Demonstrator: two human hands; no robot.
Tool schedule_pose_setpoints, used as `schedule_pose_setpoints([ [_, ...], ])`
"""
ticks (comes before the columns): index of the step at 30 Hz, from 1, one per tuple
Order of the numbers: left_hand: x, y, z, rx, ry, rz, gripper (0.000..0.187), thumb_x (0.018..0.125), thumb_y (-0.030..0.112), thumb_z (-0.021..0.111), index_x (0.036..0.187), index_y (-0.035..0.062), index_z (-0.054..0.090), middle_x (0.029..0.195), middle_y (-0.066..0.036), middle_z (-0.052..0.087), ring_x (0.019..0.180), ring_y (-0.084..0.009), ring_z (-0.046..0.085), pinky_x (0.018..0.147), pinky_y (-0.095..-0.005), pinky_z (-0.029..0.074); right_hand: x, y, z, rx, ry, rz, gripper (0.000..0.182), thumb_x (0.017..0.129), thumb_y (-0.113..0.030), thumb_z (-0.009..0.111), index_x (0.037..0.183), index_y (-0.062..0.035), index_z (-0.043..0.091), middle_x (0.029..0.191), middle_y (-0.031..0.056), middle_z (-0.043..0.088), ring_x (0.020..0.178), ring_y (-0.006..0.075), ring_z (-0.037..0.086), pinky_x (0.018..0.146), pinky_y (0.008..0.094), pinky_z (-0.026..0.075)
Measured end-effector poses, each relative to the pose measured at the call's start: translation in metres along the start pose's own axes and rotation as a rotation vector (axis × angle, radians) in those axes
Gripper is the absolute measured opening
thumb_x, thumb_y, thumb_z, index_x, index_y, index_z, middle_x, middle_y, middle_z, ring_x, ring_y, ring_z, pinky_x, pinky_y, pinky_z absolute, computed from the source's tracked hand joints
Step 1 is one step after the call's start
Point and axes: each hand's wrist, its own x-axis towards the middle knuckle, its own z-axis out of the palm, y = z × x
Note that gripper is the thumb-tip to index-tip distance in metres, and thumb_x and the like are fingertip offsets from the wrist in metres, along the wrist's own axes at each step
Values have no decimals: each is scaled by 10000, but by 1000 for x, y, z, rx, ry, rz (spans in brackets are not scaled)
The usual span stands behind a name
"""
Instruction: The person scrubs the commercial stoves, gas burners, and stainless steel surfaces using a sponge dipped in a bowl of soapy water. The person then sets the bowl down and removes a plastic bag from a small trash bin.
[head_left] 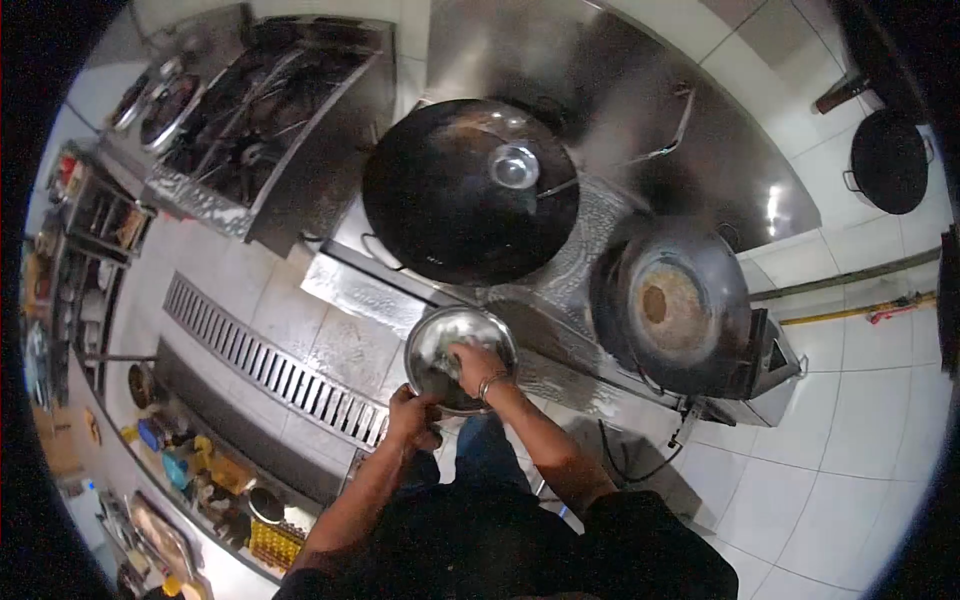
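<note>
A shiny round metal bowl [427, 350] is in front of my body, beside the front edge of the steel stove. My left hand [413, 418] is closed on the bowl's near left rim. My right hand [480, 367] reaches inside the bowl, with a metal bracelet at the wrist. Its fingers are bent down near a pale, greenish patch; whether they hold anything is too blurred to tell. Beyond the bowl, a large black wok [425, 210] rests on the stove, with a round, shiny ladle-like piece [514, 166] in it.
A second wok [640, 270] with a brown patch in its middle stands at right. The stove top [590, 215] looks wet and foamy. A gas range [260, 130] is at upper left, a floor drain [270, 355] at left. Bottles and containers line a shelf [215, 470] at lower left.
</note>
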Motion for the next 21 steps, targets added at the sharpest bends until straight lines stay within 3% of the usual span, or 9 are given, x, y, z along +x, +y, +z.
schedule_pose_setpoints([
  [2, 9, -5, 15, -73, 6, -35, 178, 773, -40, 577, 935, -16, 507, 774, -127, 608, 583, -233, 621, 518, -355, 539, 5, 39, -21, 407, 127, -106, 466, 691, -43, 639, 1139, -161, 585, 1244, 161, 533, 1085, 386, 547, 899, 380, 460],
  [3, 11, -1, 24, -19, -12, -23, 183, 772, -44, 567, 943, -15, 507, 791, -131, 612, 594, -240, 626, 527, -363, 547, 8, 56, -29, 533, 391, -262, 501, 696, -16, 610, 1177, -140, 543, 1182, 170, 567, 1068, 353, 557, 868, 399, 467],
  [4, 13, 1, 33, 36, -27, -13, 190, 772, -49, 557, 952, -15, 506, 807, -134, 615, 605, -247, 630, 535, -372, 556, 13, 75, -38, 527, 394, -259, 501, 696, -16, 610, 1177, -140, 543, 1182, 170, 567, 1068, 353, 557, 868, 399, 467],
  [6, 16, 4, 61, 46, -28, 32, 191, 767, -54, 551, 948, -13, 505, 812, -133, 613, 626, -260, 635, 564, -388, 575, 15, 108, -77, 1437, 505, 266, 529, 714, -13, 591, 1224, -101, 480, 1126, 139, 573, 999, 295, 577, 828, 403, 485],
  [9, 34, -12, 68, 61, -17, 16, 206, 765, -58, 546, 964, -21, 508, 812, -132, 614, 638, -260, 631, 592, -394, 586, -8, 158, -202, 1676, 729, 192, 401, 803, -38, 530, 1199, -80, 481, 1056, 71, 591, 910, 216, 577, 763, 368, 498],
  [12, 46, -26, 67, -52, -21, 4, 282, 749, -57, 550, 1028, -25, 519, 871, -133, 614, 643, -239, 617, 586, -382, 582, -14, 247, -319, 1349, 947, 101, 373, 852, -118, 513, 1221, -83, 478, 1130, 79, 549, 984, 238, 541, 828, 376, 460],
  [17, 16, -21, 96, -85, 92, 1, 323, 747, -78, 525, 1066, -27, 517, 930, -151, 620, 667, -246, 630, 525, -372, 543, -2, 287, -514, 197, 1072, -107, 462, 880, -296, 578, 1294, -115, 479, 1311, 126, 491, 1193, 291, 466, 987, 405, 388],
  [19, 17, -29, 92, -45, 96, -14, 316, 761, -65, 520, 1073, -16, 519, 936, -145, 621, 656, -249, 626, 520, -376, 540, 53, 323, -561, -440, 1330, 3, 488, 824, -362, 655, 1244, -144, 537, 1240, 120, 536, 1173, 310, 468, 958, 434, 411],
  [21, 12, -30, 99, 24, 81, -52, 308, 770, -57, 517, 1075, -16, 518, 932, -140, 619, 642, -250, 619, 521, -380, 540, 62, 326, -566, -574, 1404, 190, 499, 801, -372, 672, 1235, -160, 544, 1179, 107, 579, 1133, 314, 496, 921, 450, 433],
])
